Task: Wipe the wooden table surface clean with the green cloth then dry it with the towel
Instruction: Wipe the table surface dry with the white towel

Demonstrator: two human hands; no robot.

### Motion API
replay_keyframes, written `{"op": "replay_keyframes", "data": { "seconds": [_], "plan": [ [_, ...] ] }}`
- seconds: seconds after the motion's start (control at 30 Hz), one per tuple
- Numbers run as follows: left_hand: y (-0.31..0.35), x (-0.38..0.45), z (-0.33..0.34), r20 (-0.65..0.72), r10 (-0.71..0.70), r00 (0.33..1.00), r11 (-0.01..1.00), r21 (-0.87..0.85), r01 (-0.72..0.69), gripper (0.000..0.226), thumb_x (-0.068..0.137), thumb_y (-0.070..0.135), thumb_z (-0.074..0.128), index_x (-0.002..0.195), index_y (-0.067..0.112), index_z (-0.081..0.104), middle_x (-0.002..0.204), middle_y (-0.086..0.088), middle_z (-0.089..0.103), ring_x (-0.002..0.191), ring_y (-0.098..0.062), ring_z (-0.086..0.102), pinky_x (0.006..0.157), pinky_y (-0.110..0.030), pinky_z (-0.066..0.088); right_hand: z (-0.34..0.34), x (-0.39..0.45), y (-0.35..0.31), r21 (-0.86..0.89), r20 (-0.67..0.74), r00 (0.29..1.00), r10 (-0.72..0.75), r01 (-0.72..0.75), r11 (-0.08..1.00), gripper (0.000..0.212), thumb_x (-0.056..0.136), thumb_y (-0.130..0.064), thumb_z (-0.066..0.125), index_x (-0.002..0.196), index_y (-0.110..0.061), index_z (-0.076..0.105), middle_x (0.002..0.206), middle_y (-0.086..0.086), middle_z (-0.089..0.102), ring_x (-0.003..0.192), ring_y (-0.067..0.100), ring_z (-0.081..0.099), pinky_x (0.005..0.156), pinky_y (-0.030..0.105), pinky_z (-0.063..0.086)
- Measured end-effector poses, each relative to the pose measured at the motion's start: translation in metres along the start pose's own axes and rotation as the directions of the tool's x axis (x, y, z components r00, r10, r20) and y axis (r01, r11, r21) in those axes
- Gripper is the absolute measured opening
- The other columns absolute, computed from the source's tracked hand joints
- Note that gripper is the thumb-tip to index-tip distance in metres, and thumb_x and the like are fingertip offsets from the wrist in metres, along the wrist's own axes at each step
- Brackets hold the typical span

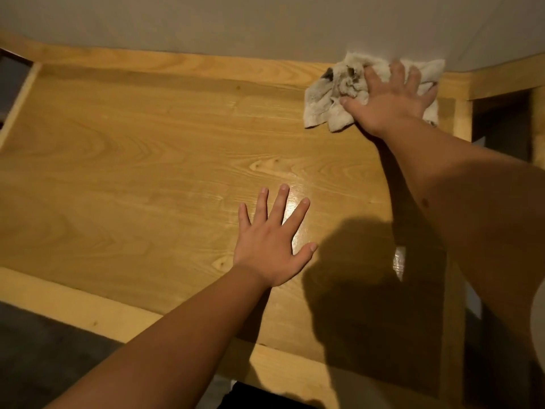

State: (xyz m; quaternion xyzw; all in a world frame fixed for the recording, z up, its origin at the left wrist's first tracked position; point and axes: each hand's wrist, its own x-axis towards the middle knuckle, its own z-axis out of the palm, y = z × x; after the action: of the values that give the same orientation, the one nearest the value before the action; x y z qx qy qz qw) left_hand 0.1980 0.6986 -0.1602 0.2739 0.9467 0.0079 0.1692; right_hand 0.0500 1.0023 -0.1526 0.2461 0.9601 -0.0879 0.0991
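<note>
A wooden table (132, 160) with a raised light-wood rim fills the view. At its far right corner lies a crumpled off-white towel (327, 104) with dark stains. My right hand (392, 98) presses flat on the towel with fingers spread, reaching toward the wall. My left hand (274, 240) rests flat on the table's middle, fingers spread, holding nothing. No green cloth is in view.
A pale wall (265, 22) runs along the table's far edge. Dark floor (44, 355) shows below the near rim at the left. A dark gap (501, 125) lies beyond the right rim. My head and arm cast a shadow on the near right part.
</note>
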Motion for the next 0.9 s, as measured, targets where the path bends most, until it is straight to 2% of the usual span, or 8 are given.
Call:
{"op": "replay_keyframes", "data": {
  "seconds": [0.2, 0.4, 0.53, 0.57, 0.63, 0.7, 0.83, 0.9],
  "plan": [
    [-0.001, 0.002, 0.001, -0.033, 0.011, 0.999, 1.0, 0.009, -0.011, 0.079, 0.09, 0.082, 0.016, 0.158, 0.048, -0.003, 0.172, 0.001, -0.011, 0.157, -0.035, -0.013, 0.118, -0.067, -0.002, 0.016, -0.066, -0.001, 0.007, 0.032, 0.999, -0.014, 0.014, 1.0, 0.084, 0.078, -0.085, 0.021, 0.153, -0.048, 0.01, 0.167, 0.003, 0.002, 0.152, 0.036, -0.005, 0.11, 0.074, 0.0],
    [-0.003, 0.003, -0.002, -0.037, 0.031, 0.999, 0.999, -0.027, -0.032, 0.073, 0.092, 0.076, 0.015, 0.158, 0.048, 0.002, 0.172, 0.005, -0.008, 0.157, -0.034, -0.01, 0.119, -0.066, -0.001, 0.044, -0.194, 0.009, -0.012, 0.026, 0.999, -0.044, 0.044, 0.999, 0.075, 0.084, -0.08, 0.017, 0.152, -0.049, 0.011, 0.166, 0.001, 0.006, 0.151, 0.034, -0.002, 0.111, 0.072, 0.001],
    [-0.005, 0.005, -0.006, -0.044, 0.05, 0.998, 0.997, -0.064, -0.053, 0.062, 0.094, 0.062, 0.02, 0.149, 0.04, 0.039, 0.172, 0.004, 0.001, 0.158, -0.034, -0.003, 0.119, -0.068, 0.002, 0.061, -0.288, 0.017, 0.004, 0.007, 0.999, -0.035, 0.035, 0.999, 0.068, 0.088, -0.075, 0.022, 0.151, -0.049, 0.015, 0.165, 0.001, 0.012, 0.15, 0.033, 0.002, 0.11, 0.071, 0.003],
    [-0.006, 0.006, -0.006, -0.043, 0.053, 0.998, 0.997, -0.059, -0.055, 0.061, 0.096, 0.061, 0.021, 0.151, 0.041, 0.037, 0.172, 0.005, 0.001, 0.158, -0.034, -0.003, 0.119, -0.068, 0.003, 0.065, -0.313, 0.02, 0.003, 0.0, 0.999, -0.036, 0.036, 0.999, 0.067, 0.088, -0.074, 0.026, 0.15, -0.05, 0.019, 0.165, 0.002, 0.015, 0.15, 0.032, 0.004, 0.11, 0.071, 0.004],
    [-0.006, 0.005, -0.006, -0.026, 0.055, 0.998, 0.998, -0.034, -0.056, 0.062, 0.1, 0.061, 0.023, 0.159, 0.045, 0.016, 0.172, 0.005, -0.003, 0.158, -0.034, -0.005, 0.12, -0.067, 0.003, 0.073, -0.364, 0.027, 0.0, -0.038, 0.998, -0.052, 0.052, 0.999, 0.065, 0.087, -0.071, 0.038, 0.147, -0.048, 0.032, 0.161, 0.004, 0.028, 0.149, 0.033, 0.016, 0.11, 0.07, 0.012],
    [-0.003, 0.001, -0.007, -0.024, 0.054, 0.998, 0.998, -0.031, -0.055, 0.061, 0.103, 0.057, 0.025, 0.16, 0.044, 0.009, 0.172, 0.003, -0.003, 0.158, -0.034, -0.006, 0.121, -0.066, 0.002, 0.083, -0.412, 0.034, 0.002, -0.081, 0.994, -0.073, 0.073, 0.997, 0.065, 0.083, -0.068, 0.046, 0.143, -0.044, 0.043, 0.156, 0.005, 0.038, 0.145, 0.035, 0.027, 0.108, 0.07, 0.023],
    [0.014, -0.007, -0.014, -0.074, 0.023, 0.997, 1.0, 0.019, -0.021, 0.058, 0.105, 0.046, 0.027, 0.161, 0.033, 0.018, 0.172, -0.008, 0.009, 0.158, -0.036, 0.0, 0.119, -0.071, 0.005, 0.092, -0.466, 0.048, 0.022, -0.081, 0.99, -0.115, 0.117, 0.993, 0.068, 0.078, -0.063, 0.05, 0.141, -0.039, 0.05, 0.153, 0.009, 0.042, 0.145, 0.039, 0.028, 0.108, 0.072, 0.02],
    [0.04, -0.007, -0.016, -0.082, 0.124, 0.989, 0.992, 0.047, -0.12, 0.058, 0.103, 0.044, 0.034, 0.159, 0.028, 0.029, 0.17, -0.012, 0.018, 0.157, -0.035, 0.005, 0.118, -0.072, 0.007, 0.091, -0.476, 0.054, 0.047, -0.114, 0.986, -0.124, 0.13, 0.99, 0.066, 0.074, -0.058, 0.056, 0.136, -0.035, 0.055, 0.15, 0.01, 0.045, 0.144, 0.039, 0.03, 0.108, 0.071, 0.019]
  ]
}}
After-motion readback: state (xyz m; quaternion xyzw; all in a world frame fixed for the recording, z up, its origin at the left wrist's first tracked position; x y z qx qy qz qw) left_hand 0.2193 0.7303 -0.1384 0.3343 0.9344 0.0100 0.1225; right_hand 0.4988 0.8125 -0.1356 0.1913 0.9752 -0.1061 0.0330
